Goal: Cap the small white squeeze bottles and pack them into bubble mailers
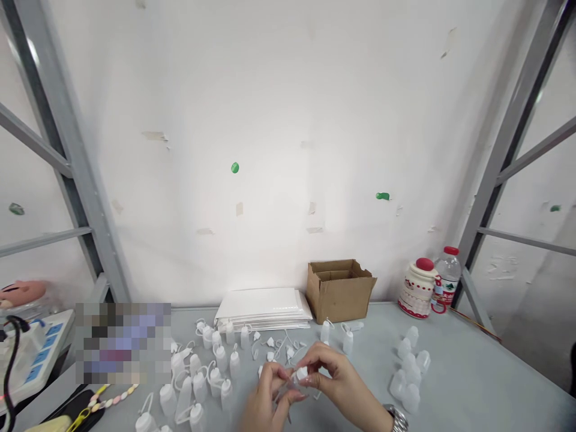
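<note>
Near the front middle of the table, my left hand [269, 401] and my right hand [332, 373] meet around one small white squeeze bottle [300, 377]. The left fingers close round its body, which they mostly hide. My right thumb and forefinger pinch at its white top. Left of my hands stand several small white bottles [199, 387] with thin looped straps. Just beyond my fingers lie loose white caps with straps [270, 342]. Two more bottles [348, 342] stand upright behind my right hand. On the right is a group of translucent white bottles without visible straps [410, 366].
A brown cardboard box [339, 300] and a stack of white sheets [263, 307] sit against the wall. At the back right are a cream jar with a red lid [418, 291] and a clear bottle [449, 270]. A power strip [42, 357] lies far left.
</note>
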### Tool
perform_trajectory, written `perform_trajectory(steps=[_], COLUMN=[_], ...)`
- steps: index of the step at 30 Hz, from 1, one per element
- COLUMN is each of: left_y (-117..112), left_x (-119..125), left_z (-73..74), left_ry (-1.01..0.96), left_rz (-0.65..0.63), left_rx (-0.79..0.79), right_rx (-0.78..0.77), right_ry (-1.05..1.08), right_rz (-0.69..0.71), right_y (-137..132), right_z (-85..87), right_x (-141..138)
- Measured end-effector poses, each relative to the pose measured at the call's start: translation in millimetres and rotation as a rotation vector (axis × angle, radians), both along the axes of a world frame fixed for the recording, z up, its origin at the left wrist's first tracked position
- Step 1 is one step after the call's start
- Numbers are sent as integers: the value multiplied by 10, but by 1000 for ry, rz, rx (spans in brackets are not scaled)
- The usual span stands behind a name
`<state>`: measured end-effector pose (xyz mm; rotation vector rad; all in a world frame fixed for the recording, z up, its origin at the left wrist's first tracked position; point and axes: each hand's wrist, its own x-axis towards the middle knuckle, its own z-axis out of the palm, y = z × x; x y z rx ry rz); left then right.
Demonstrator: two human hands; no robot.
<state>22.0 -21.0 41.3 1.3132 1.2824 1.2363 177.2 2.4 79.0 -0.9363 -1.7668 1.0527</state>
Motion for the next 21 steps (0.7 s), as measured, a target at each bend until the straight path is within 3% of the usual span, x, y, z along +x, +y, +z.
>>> perform_trajectory(steps=[6, 12, 21], left_y=[7, 13, 53], left_x=[-52, -78, -108], left_z=[-60, -85, -128], left_ry=[145, 175, 235], left_rz=[38, 27, 6], left_rx=[134, 267, 302], right_rx=[-36, 149, 218], right_ry=[-111, -432, -448], right_rz=[-43, -120, -15], right_y=[-30, -57, -71], right_z=[-23, -25, 2], right_x=[-14, 4, 19])
